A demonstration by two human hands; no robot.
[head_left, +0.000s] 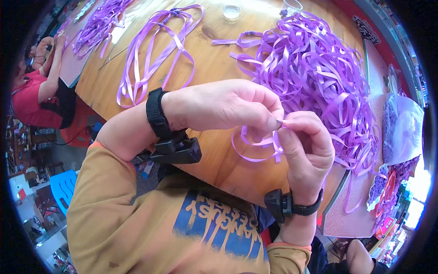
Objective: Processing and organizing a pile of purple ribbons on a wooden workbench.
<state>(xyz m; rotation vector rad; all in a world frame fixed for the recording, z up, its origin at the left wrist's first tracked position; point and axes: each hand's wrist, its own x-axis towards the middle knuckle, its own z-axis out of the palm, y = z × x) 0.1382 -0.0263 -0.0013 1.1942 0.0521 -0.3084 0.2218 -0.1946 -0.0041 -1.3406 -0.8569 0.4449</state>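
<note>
My left hand (228,106) and my right hand (308,146) meet fingertip to fingertip above the table. Both are closed in a pinch on a small purple bit of a purple ribbon (251,158), whose loop hangs below and behind the fingers. What exactly sits between the fingertips is mostly hidden. Just beyond my hands lies a big tangled heap of purple ribbons (315,73), with small dark purple pieces on some of them. To the left, several long ribbon loops (150,50) are laid together on the wooden table (219,59).
A clear cup (231,13) stands at the far edge, with another clear cup (293,5) beside the heap. At far left, a person in red (43,98) sits by more purple ribbons (98,27). A plastic bag (404,128) lies at the right; a blue chair (64,189) stands at left.
</note>
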